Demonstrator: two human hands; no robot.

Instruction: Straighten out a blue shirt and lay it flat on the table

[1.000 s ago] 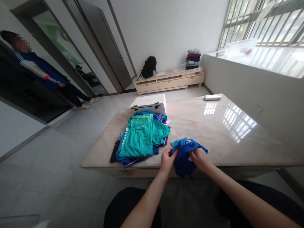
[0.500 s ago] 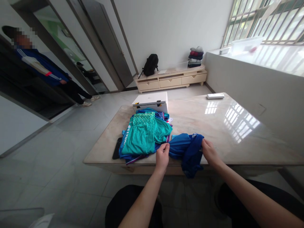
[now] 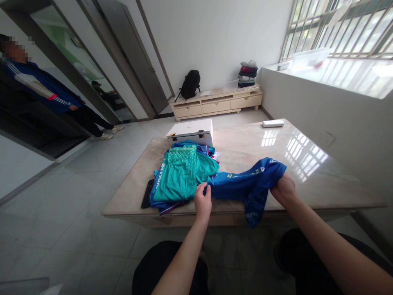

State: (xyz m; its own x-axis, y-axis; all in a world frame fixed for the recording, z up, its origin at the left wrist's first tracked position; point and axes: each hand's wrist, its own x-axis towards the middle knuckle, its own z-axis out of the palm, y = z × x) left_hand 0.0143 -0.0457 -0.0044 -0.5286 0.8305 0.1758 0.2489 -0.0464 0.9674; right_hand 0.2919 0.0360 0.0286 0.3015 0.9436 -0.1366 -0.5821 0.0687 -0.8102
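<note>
The blue garment [image 3: 245,184] is thin, smooth sports cloth with a faint sheen; the teal top [image 3: 179,174] on the pile beside it looks like the same slick fabric, part of it textured like mesh. The table [image 3: 307,164] is polished stone — glossy, mirroring the window. The white box [image 3: 190,130] looks like matt card.

Left arm: bare forearm rising from 6 o'clock toward 12, wrist straight
Left hand [image 3: 203,200]: back to the camera, fingers curled shut in a pinch at its top edge, thumb tucked against the forefinger
Right arm: bare forearm entering from 4 o'clock, running up toward 10 o'clock
Right hand [image 3: 284,189]: knuckles up, fingers closed in a fist-like grip, well apart from the left hand, at its 3 o'clock and slightly higher
</note>
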